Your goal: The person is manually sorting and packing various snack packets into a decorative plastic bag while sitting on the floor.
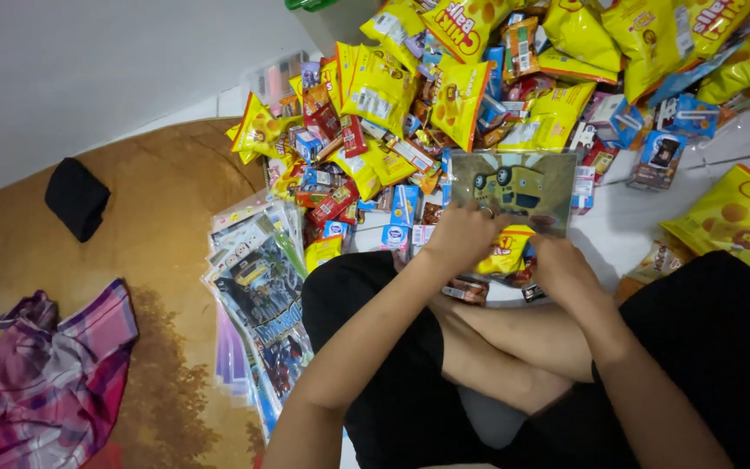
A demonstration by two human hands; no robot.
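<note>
while the person sits cross-legged on the floor, a clear printed bag [514,189] with a yellow cartoon car on it is held up just above the knees by both hands. the left hand [460,236] is clamped on the bag's lower left corner, fingers curled shut around the edge. the right hand [563,267] is closed at the bag's lower right, though exactly what its fingers pinch can't be made out, since a small yellow snack packet [505,252] is tucked right under the bag between the two hands.

behind the bag, a big heap of yellow snack bags [457,95] mixed with small drink cartons and red sachets is piled up. to the right of the bag, one more yellow snack pouch [740,217] is lying apart on the white tile floor [644,217]. to the left of the bag, a stack of printed plastic bags [258,295] is fanned out along the edge of a brown rug [158,200]. further left of the bag, a black cloth [77,198] and a crumpled plaid cloth [54,373] are left on the rug.
</note>
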